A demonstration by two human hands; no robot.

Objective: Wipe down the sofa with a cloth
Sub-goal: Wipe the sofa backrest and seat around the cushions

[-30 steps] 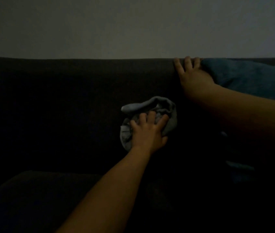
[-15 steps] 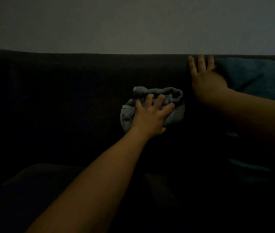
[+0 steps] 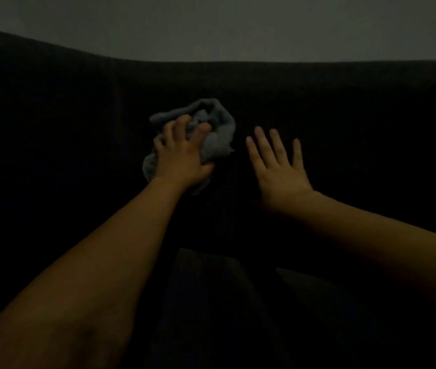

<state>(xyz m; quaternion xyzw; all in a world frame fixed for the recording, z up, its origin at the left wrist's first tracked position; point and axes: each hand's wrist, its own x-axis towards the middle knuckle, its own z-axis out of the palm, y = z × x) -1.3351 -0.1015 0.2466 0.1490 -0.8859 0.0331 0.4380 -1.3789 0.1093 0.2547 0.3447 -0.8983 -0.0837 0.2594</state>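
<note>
The room is very dim. A dark sofa fills most of the view; its backrest [image 3: 65, 123] runs across the middle. A crumpled grey cloth [image 3: 218, 134] lies bunched against the backrest, and my left hand [image 3: 182, 155] presses on it with fingers curled into its folds. Just to the right, my right hand [image 3: 278, 166] rests flat on the backrest, fingers spread, holding nothing. A small gap separates it from the cloth.
A pale wall [image 3: 238, 25] rises behind the sofa's top edge. Dark seat cushions [image 3: 211, 302] lie below my arms, with a seam between them. Details of the seat are lost in the dark.
My right hand left the sofa's top edge and came down next to the cloth. The blue cushion at the right is out of view. My left hand stays on the cloth.
</note>
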